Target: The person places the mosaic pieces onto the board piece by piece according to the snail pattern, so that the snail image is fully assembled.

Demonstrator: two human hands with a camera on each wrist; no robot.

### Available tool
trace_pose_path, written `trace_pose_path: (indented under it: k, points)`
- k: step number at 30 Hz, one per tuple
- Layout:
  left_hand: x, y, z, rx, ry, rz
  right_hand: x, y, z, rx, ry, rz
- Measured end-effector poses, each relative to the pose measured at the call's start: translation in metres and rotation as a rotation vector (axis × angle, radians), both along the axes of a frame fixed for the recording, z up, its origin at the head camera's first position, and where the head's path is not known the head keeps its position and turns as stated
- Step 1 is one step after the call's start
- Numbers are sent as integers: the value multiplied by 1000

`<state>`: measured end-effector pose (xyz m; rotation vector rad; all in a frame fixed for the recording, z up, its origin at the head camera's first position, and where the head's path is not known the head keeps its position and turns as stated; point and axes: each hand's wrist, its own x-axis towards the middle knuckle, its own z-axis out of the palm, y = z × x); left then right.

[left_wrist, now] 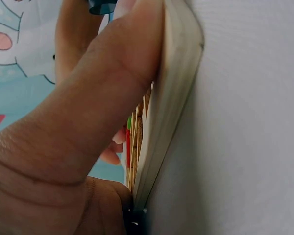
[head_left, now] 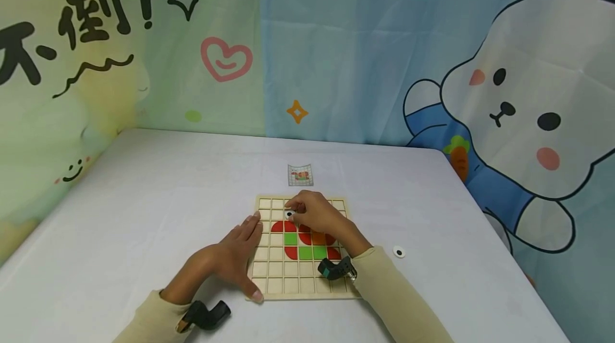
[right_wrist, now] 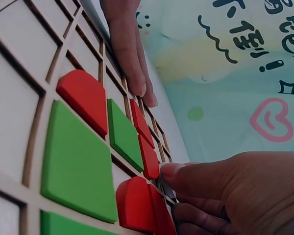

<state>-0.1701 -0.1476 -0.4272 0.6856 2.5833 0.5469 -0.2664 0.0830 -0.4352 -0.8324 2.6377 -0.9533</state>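
Note:
A wooden grid board (head_left: 275,283) lies flat, with red tiles (right_wrist: 84,100) and green tiles (right_wrist: 78,161) set in several of its cells; an orange tile (head_left: 318,239) shows beside my right hand. That right hand (head_left: 317,212) pinches a small white tile with a black dot (head_left: 289,215), like an eye, over the upper part of the grid just above the red tiles. My left hand (head_left: 233,255) rests along the board's left edge, fingers stretched out and thumb (left_wrist: 108,93) against the near corner.
Beyond the board is a small gridded picture card (head_left: 300,175) with a coloured pattern. Another white tile with a black dot (head_left: 399,251) lies on the white table (head_left: 144,215), right of my right forearm. A printed curtain (head_left: 336,54) hangs behind the table.

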Motion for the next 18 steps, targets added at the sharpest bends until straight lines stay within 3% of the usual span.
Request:
trace_pose_path:
  k: [10,18]
  points:
    - [0,1,0,-3,5,-2,5,-2,0,-4,34,-24]
    - [0,0,0,-3,10,-7,4,2,1,-10,17,5]
